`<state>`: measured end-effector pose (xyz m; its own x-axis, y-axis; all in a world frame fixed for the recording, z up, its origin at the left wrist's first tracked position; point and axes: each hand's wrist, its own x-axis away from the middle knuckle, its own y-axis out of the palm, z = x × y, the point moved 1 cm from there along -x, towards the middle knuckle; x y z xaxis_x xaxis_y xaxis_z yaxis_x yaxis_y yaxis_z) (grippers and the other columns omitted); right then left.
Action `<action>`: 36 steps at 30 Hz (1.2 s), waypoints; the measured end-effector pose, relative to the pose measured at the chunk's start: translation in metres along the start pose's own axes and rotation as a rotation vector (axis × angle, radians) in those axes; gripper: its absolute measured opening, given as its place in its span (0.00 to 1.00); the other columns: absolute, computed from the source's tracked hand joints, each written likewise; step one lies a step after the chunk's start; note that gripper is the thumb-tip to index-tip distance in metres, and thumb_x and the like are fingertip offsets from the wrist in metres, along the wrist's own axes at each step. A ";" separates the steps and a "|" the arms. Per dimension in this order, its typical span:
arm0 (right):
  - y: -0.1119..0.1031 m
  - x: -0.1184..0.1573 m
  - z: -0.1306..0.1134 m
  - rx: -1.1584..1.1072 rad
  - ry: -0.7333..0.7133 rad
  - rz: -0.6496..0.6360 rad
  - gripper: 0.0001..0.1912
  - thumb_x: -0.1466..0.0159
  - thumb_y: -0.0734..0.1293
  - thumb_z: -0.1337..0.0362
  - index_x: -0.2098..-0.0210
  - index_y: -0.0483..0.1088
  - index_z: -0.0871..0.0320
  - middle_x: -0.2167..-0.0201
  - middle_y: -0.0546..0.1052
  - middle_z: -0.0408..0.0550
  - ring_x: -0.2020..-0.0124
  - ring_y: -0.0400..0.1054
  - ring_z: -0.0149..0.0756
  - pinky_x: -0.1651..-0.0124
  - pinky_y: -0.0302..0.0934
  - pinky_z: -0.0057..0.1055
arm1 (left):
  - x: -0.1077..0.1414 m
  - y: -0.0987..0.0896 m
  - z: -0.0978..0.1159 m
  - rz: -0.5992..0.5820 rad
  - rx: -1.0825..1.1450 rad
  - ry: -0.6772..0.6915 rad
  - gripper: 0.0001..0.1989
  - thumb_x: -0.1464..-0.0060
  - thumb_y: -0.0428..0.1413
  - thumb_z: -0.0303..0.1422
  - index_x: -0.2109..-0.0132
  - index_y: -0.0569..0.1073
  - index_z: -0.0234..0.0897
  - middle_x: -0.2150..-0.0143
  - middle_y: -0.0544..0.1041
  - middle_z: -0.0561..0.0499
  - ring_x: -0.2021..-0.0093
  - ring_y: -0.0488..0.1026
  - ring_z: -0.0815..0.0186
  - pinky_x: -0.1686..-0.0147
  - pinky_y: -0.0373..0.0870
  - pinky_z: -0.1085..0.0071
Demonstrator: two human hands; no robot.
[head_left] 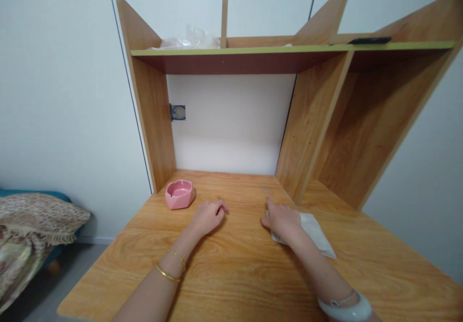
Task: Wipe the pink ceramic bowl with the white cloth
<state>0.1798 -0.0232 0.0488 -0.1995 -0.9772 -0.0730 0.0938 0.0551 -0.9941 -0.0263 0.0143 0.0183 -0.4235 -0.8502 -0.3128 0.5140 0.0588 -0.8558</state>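
My left hand rests on the wooden desk with its fingers loosely curled, and nothing shows in them. Just left of it stands a pink faceted ashtray, apart from the hand. My right hand lies palm down over a flat white piece, perhaps folded cloth or paper. Its index finger points forward and the thumb is spread to the side. The hand hides the middle of the white piece, whose corner shows at the right of the wrist.
A wooden shelf unit rises at the back of the desk. Clear plastic wrap and a dark flat object lie on its upper shelf. An open socket box is in the wall. A patterned pillow is on the far left.
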 end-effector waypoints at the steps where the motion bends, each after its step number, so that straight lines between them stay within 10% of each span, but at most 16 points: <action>1: 0.001 0.000 -0.001 0.002 -0.012 -0.009 0.27 0.46 0.63 0.63 0.48 0.60 0.61 0.61 0.74 0.58 0.57 0.67 0.47 0.63 0.57 0.35 | 0.000 0.000 -0.001 0.000 0.011 -0.002 0.14 0.48 0.45 0.25 0.62 0.74 0.38 0.66 0.77 0.51 0.65 0.72 0.65 0.64 0.63 0.72; 14: 0.014 0.001 -0.008 0.038 -0.047 0.153 0.16 0.41 0.54 0.77 0.57 0.67 0.66 0.66 0.75 0.65 0.60 0.68 0.47 0.64 0.56 0.35 | -0.001 0.000 -0.001 -0.031 0.028 -0.024 0.14 0.48 0.45 0.25 0.61 0.74 0.38 0.64 0.77 0.50 0.63 0.72 0.64 0.62 0.63 0.71; 28: 0.010 0.013 -0.034 -0.480 -0.743 0.037 0.25 0.53 0.58 0.79 0.58 0.64 0.54 0.65 0.71 0.43 0.57 0.59 0.36 0.56 0.48 0.28 | -0.006 -0.010 -0.013 0.221 0.019 -0.311 0.14 0.45 0.44 0.28 0.56 0.71 0.39 0.64 0.77 0.50 0.63 0.72 0.65 0.63 0.63 0.72; 36: 0.010 0.003 -0.022 -0.511 -0.690 -0.006 0.24 0.54 0.55 0.80 0.62 0.66 0.55 0.72 0.72 0.40 0.63 0.60 0.34 0.59 0.47 0.28 | -0.007 0.000 -0.018 0.154 -0.001 -0.227 0.07 0.51 0.50 0.28 0.65 0.73 0.35 0.63 0.74 0.48 0.58 0.68 0.63 0.57 0.61 0.70</action>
<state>0.1583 -0.0212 0.0364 0.4548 -0.8748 -0.1670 -0.3894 -0.0267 -0.9207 -0.0368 0.0299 0.0126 -0.1619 -0.9268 -0.3388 0.5586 0.1969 -0.8057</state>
